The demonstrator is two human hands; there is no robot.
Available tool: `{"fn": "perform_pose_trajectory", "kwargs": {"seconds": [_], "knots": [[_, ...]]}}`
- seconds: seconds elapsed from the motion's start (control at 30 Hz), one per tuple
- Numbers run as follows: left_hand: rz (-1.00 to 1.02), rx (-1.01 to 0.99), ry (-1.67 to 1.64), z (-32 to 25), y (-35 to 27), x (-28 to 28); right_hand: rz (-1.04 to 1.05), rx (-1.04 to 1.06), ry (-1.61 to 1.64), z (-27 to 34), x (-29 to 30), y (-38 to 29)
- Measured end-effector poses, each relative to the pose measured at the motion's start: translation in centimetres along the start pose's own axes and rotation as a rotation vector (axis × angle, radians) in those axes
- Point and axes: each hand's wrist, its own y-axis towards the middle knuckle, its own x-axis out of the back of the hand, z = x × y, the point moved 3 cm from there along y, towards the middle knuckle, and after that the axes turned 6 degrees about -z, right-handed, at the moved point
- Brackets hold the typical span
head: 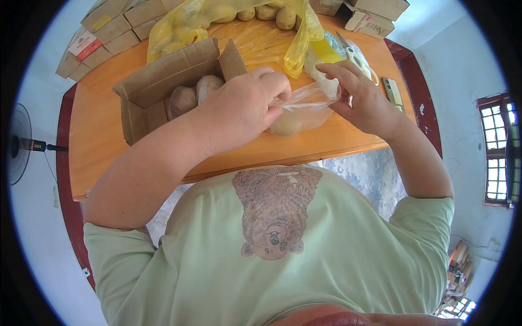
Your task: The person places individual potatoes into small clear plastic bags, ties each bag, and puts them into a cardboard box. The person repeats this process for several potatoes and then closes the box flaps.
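Both hands hold a clear plastic bag (310,98) by its upper part, above the near edge of the table. My left hand (257,98) pinches its left side between thumb and fingers. At the bag's right end, my right hand (355,93) has thumb and fingertips on the plastic. A potato (286,123) shows through the bag's lower part. Left of it stands an open cardboard box (163,77), partly hidden by my left forearm. Inside lie potatoes (183,99) that look wrapped in clear plastic.
Loose potatoes (266,12) lie in a spread yellow plastic bag (299,59) at the back. White-handled scissors (355,57) and a phone (392,91) lie at the right. Stacked small cartons (116,30) stand back left, more cartons (369,24) back right. The wooden table (98,122) has a rounded edge.
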Motion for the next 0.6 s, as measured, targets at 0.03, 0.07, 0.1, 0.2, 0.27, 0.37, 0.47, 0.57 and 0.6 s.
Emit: {"fn": "perform_pose_trajectory", "kwargs": {"seconds": [0.03,0.07,0.1,0.2,0.27,0.37,0.47,0.57,0.6], "knots": [[-0.017,0.001,-0.001,-0.1,0.0,0.0,0.0,-0.003,-0.004,-0.4,-0.1,-0.1],[-0.035,0.002,-0.002,-0.1,0.1,0.0,-0.001,-0.006,-0.009,-0.6,-0.1,-0.1],[-0.015,0.036,-0.007,-0.1,0.1,0.0,0.016,-0.04,0.004,-0.6,-0.1,-0.1],[0.038,0.098,-0.012,0.0,0.2,0.1,0.062,-0.164,0.068,-0.3,-0.2,-0.1],[0.067,0.086,-0.002,-0.1,0.2,0.3,0.088,-0.278,0.146,0.0,-0.3,-0.1],[0.028,-0.033,0.016,-0.2,0.1,0.1,0.234,-0.319,0.17,-1.8,-0.9,-0.4],[0.031,-0.035,0.033,-0.2,0.1,0.1,0.227,-0.551,0.216,-1.3,-0.6,0.0],[0.056,0.035,-0.007,-0.3,0.3,0.2,0.238,-0.729,0.409,-0.4,-0.6,0.2],[0.052,0.037,-0.01,-0.3,0.3,0.2,0.201,-0.723,0.466,-0.4,-0.7,0.2]]}}
